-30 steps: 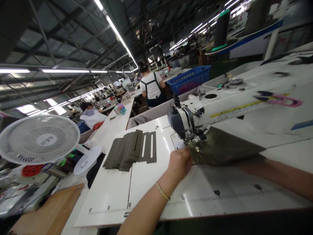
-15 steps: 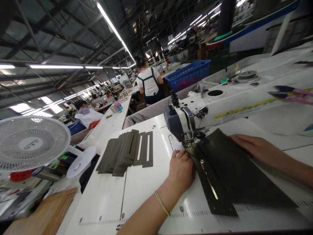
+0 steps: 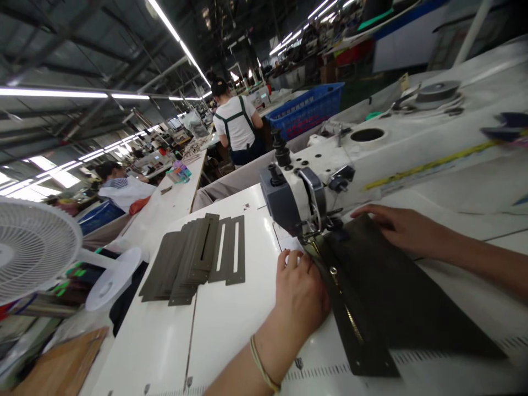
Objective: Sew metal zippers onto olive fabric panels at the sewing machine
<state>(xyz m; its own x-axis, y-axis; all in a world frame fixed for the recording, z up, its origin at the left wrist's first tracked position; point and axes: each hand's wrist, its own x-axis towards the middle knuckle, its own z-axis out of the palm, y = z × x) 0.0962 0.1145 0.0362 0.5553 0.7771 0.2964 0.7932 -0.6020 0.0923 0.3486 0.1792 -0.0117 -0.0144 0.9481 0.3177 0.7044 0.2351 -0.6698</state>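
A dark olive panel [image 3: 396,297] of leather-like material lies under the head of a sewing machine [image 3: 282,198]. A brass-toothed zipper [image 3: 348,308] runs along a slot in its left strip, the pull a little below the presser foot. With fingers curled, my left hand [image 3: 299,291] grips the left edge of this panel close to the needle area; the fingertips are partly hidden. My right hand [image 3: 402,228] touches the upper right edge, its fingers stretched toward the machine. Left of the machine lie several overlapping olive slotted strips [image 3: 181,258].
A white fan [image 3: 37,247] stands at the left, beside a brown board [image 3: 61,363]. Scissors [image 3: 505,129] and a yellow measuring tape [image 3: 433,165] are on the machine's arm. Beyond are a blue crate [image 3: 305,113] and a co-worker [image 3: 237,124] in a white shirt.
The view has shifted, so most things sit further left. My right hand has moved forward along the panel's edge toward the machine head. My left hand stays at the left edge.
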